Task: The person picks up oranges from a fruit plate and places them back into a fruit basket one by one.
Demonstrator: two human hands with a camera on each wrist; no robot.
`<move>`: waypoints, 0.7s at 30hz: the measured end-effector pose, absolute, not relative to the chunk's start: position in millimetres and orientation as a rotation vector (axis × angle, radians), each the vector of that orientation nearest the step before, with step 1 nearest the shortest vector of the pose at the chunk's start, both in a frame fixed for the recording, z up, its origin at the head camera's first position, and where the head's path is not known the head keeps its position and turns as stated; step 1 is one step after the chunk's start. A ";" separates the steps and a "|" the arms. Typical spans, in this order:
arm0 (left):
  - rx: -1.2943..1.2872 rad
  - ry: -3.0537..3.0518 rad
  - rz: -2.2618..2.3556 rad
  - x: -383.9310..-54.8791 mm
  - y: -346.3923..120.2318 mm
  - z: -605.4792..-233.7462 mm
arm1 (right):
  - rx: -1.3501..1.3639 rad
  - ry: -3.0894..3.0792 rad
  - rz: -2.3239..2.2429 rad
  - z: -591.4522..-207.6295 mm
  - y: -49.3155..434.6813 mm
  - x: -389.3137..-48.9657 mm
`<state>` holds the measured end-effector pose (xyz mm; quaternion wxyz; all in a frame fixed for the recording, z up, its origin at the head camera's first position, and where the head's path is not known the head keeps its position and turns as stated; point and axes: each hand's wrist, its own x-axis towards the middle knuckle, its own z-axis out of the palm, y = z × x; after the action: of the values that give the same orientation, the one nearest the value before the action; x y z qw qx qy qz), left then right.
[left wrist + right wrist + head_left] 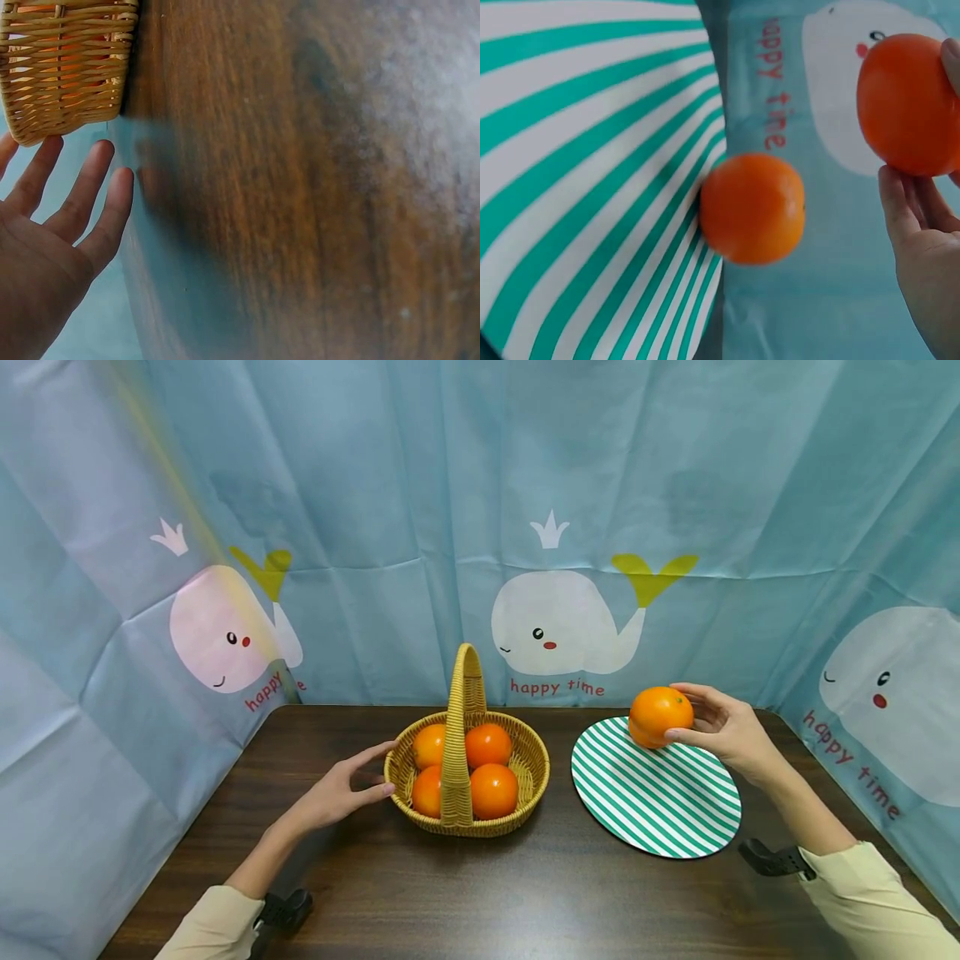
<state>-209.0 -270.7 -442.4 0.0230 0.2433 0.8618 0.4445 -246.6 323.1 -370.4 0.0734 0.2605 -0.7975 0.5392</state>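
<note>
The right hand [731, 733] grips an orange [660, 716] between thumb and curled fingers, holding it in the air above the far edge of a green-and-white striped plate [660, 802]. In the right wrist view the fingers [900, 202] cup the fruit from below; a second orange shape shows there by the plate's rim, and I cannot tell what it is.

The left hand [337, 793] is spread, its fingers straight, the fingertips touching or just beside the left wall of a wicker basket [525, 777]. The left wrist view shows the straight fingers [90, 187] just short of the woven side [67, 67]; whether they touch it I cannot tell.

The basket stands near the middle of the dark wooden desk [375, 893], toward its far edge, and holds four more oranges [492, 789] under an upright handle [461, 735]. The plate lies flat just to its right, toward the desk's right edge.

A blue curtain printed with white whales [562, 618] hangs behind the far edge and along both sides.
</note>
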 end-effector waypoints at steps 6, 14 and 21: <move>0.750 2.675 1.373 -207.9 -271.1 -441.7 | 0.828 -2.401 1.641 -366.6 301.4 -247.0; 0.742 2.670 1.377 -208.1 -270.9 -441.2 | 0.898 -2.373 1.710 -367.3 273.1 -248.5; 0.750 2.664 1.382 -208.5 -270.5 -441.7 | 0.953 -2.343 1.782 -372.9 249.1 -250.9</move>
<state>-208.5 -270.5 -441.7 0.0241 0.2424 0.8609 0.4466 -250.9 249.1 -372.9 0.0237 0.3080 -0.7570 0.5758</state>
